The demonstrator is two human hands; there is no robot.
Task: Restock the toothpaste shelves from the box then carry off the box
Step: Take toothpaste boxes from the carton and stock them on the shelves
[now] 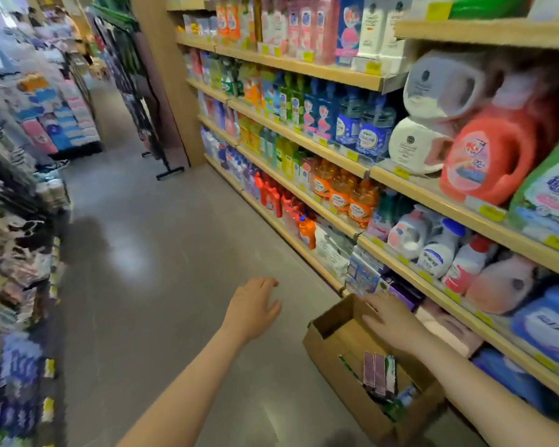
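Item: cardboard box [346, 353], open-topped, standing on the aisle floor [175, 253] close against the lowest tier of the shelving run [410, 195]. Contents: several toothpaste cartons [380, 372] upright at the near end of the box; the far end of the box shows bare cardboard. Right hand [392, 321]: over the box's far, shelf-side portion, fingers extended and spread, its grip wide and holding nothing; whether the palm actually rests on a flap or hovers just above it cannot be told. Left hand [255, 306]: out over the floor, well to the aisle side of the box, fingers relaxed and straight, its grip likewise wide and empty. Stock beside the box: boxed goods [368, 275] on the low tier just beyond the box's far end, detergent jugs [484, 156] and bottles on tiers above it; the picture is blurred, so labels are unreadable and the toothpaste section itself cannot be picked out. Assessment: restocking unfinished, cartons remaining in the box. Risks: lifting or sliding the box one-handed from its far end would likely tip it toward the loaded near end, spilling cartons; a flap bending under the right hand could crush cartons beneath; reaching across the box may knock the low-tier stock off its edge.
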